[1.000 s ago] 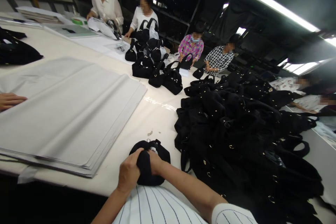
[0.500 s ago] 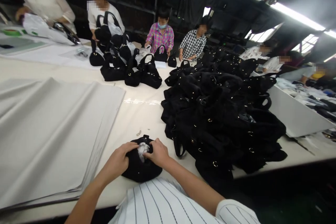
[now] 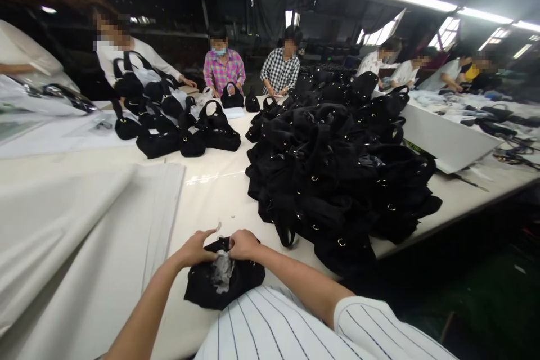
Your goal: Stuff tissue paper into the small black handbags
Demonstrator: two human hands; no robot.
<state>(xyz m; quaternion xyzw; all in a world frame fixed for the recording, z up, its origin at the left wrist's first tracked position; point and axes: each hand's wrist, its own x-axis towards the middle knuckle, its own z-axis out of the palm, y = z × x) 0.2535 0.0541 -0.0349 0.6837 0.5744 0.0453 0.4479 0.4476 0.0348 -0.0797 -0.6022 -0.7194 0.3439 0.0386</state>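
Note:
A small black handbag (image 3: pixel 198 288) lies on the table close to my striped shirt, its mouth facing up. Crumpled grey-white stuffing (image 3: pixel 222 273), paper or thin plastic, shows inside the opening. My left hand (image 3: pixel 194 250) grips the bag's left side, thumb over the rim by the stuffing and forefinger stretched along the far edge. At the far rim, my right hand (image 3: pixel 245 246) is closed in a pinch on the bag's edge, its fingertips partly hidden.
A big heap of black bags (image 3: pixel 337 180) rises at the right. Grey-white sheets (image 3: pixel 84 236) cover the left. Stuffed bags (image 3: pixel 160 138) stand farther back, before co-workers, including a person in a pink checked shirt (image 3: pixel 224 70). A white board (image 3: pixel 451 129) borders the heap.
My view has turned right. The bag's mouth is wider, with more stuffing showing. My right hand has moved from the stuffing to the far rim; my left thumb now lies over the opening.

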